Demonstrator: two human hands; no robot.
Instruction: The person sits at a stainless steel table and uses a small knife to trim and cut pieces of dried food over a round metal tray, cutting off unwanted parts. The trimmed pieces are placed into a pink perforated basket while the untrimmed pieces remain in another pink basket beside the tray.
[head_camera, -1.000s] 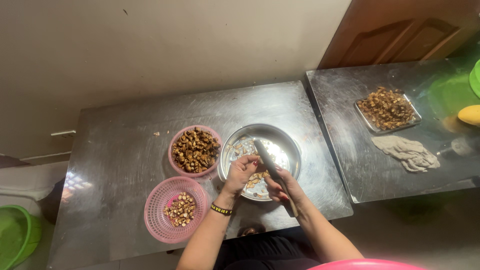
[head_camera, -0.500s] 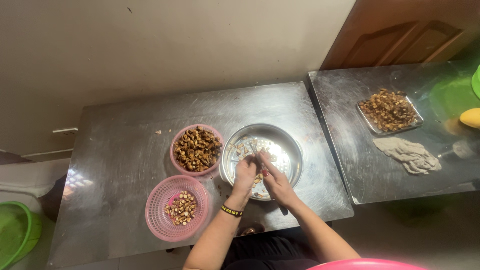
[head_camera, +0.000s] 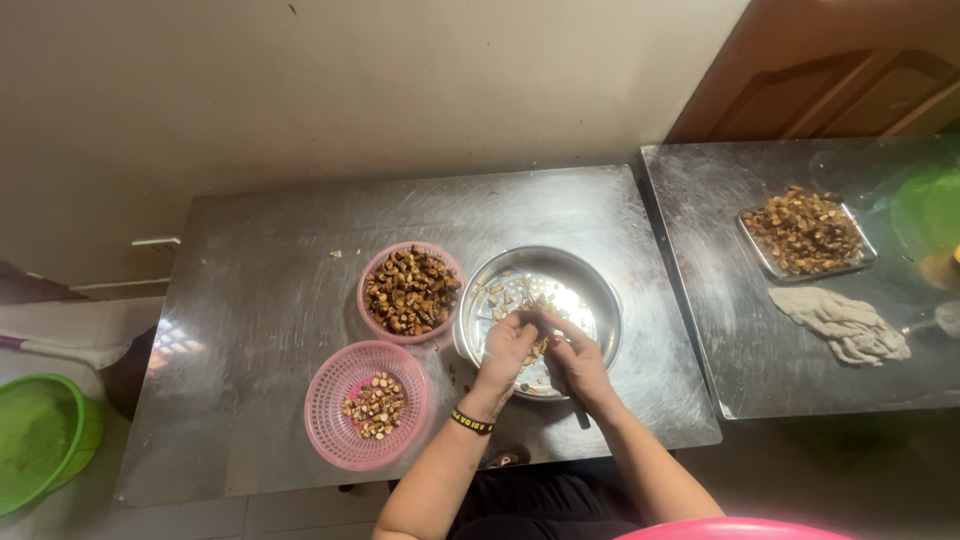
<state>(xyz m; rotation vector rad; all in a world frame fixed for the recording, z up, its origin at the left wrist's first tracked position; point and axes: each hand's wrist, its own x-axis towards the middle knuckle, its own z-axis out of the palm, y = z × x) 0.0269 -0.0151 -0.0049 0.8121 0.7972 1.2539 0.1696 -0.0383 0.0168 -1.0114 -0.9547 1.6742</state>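
Both my hands meet over the near side of a steel bowl (head_camera: 592, 281) that holds several pale nut pieces. My left hand (head_camera: 505, 350), with a dark wristband, pinches a small nut piece. My right hand (head_camera: 580, 365) grips a knife whose dark handle end (head_camera: 581, 413) pokes out below the palm; the blade is mostly hidden between the hands. Left of the steel bowl stands a pink bowl (head_camera: 410, 290) full of brown nuts. A pink basket (head_camera: 340, 420) with a small heap of cut pieces sits nearer me, on the left.
Everything stands on a steel table (head_camera: 250, 330). A second steel table (head_camera: 730, 300) on the right carries a tray of brown nuts (head_camera: 805, 235), a grey cloth (head_camera: 840, 325) and a green object (head_camera: 925, 210). A green basin (head_camera: 40, 440) lies on the floor at left.
The knife blade, raised over the bowl a second ago, has come down between my hands. Both hands have drawn together over the bowl's near side.
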